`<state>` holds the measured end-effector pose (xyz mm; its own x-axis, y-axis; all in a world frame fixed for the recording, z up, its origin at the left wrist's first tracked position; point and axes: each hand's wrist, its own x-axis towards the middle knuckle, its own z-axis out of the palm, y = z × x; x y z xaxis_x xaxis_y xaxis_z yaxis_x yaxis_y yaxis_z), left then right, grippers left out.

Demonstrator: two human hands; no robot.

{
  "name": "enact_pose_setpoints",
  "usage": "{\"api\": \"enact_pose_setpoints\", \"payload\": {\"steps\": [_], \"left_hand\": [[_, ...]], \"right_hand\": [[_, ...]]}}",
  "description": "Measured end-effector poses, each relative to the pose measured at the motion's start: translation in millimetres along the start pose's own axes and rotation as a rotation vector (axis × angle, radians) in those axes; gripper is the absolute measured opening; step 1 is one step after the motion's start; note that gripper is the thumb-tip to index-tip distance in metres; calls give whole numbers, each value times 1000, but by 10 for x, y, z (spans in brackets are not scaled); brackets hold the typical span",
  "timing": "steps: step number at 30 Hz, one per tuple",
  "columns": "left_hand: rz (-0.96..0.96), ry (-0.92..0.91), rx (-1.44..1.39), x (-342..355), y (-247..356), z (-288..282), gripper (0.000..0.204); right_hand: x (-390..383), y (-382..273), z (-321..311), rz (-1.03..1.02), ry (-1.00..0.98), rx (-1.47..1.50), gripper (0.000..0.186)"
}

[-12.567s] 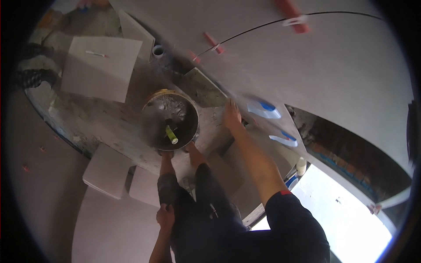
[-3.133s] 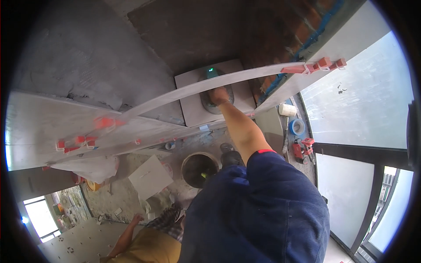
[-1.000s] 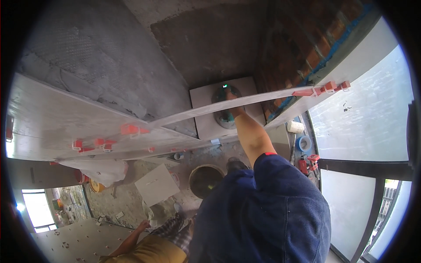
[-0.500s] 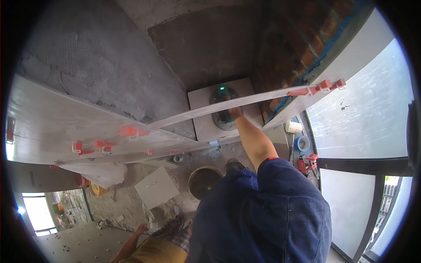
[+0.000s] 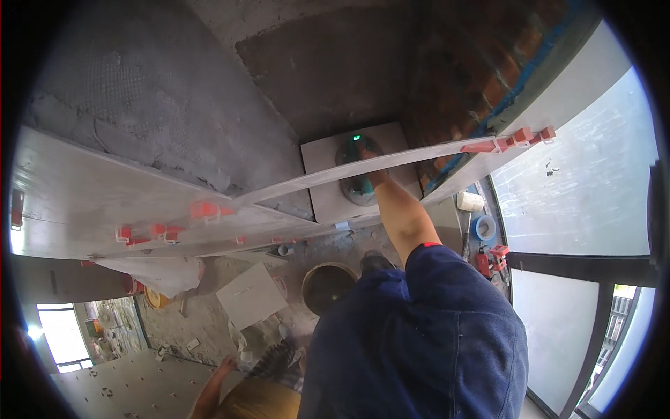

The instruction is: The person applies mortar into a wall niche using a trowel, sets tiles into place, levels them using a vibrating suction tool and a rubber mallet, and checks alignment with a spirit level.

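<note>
My right hand (image 5: 373, 174) reaches down past the edge of an upright tile panel (image 5: 335, 172) and grips a round teal-and-dark tile vibrator (image 5: 359, 187) with a green lit display. Part of that hand and tool is hidden behind the panel's edge. The vibrator rests on a square grey tile (image 5: 324, 202) lying flat in the recess between the walls. My left hand is out of sight.
Red tile-levelling wedges (image 5: 204, 209) stick to the panels. A dark bucket (image 5: 328, 288), a loose tile (image 5: 251, 297), a mallet (image 5: 470, 202) and a blue tape roll (image 5: 483, 228) lie on the floor. A co-worker in yellow (image 5: 262, 399) is at lower left.
My right hand stays on the vibrator, and the tile shows no clear shift. The whole view has moved slightly. The co-worker's arm has shifted a little to the right.
</note>
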<state>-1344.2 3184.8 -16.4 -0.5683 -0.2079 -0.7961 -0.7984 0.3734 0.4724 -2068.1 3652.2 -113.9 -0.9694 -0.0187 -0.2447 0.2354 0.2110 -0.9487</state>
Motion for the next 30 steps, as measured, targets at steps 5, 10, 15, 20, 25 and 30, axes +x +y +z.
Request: {"api": "enact_pose_setpoints", "payload": {"steps": [5,10,15,20,25,30], "left_hand": [[354,-18,219,143,-59,246,23],[203,-41,130,113,-234,253,23],[175,-24,-57,24,-127,304,29],[-126,-168,-19,137,-101,206,27],[-213,-204,80,334,-80,-56,29],[47,-269,5,893,278,-379,31]], "right_hand": [[-58,-201,-71,121,112,-128,96],[50,-6,-63,77,55,-46,100],[-81,-187,-26,153,62,-67,104],[-68,-168,-120,102,64,-86,109],[-129,-236,-5,102,43,-84,111],[32,284,-162,57,100,-47,95]]}}
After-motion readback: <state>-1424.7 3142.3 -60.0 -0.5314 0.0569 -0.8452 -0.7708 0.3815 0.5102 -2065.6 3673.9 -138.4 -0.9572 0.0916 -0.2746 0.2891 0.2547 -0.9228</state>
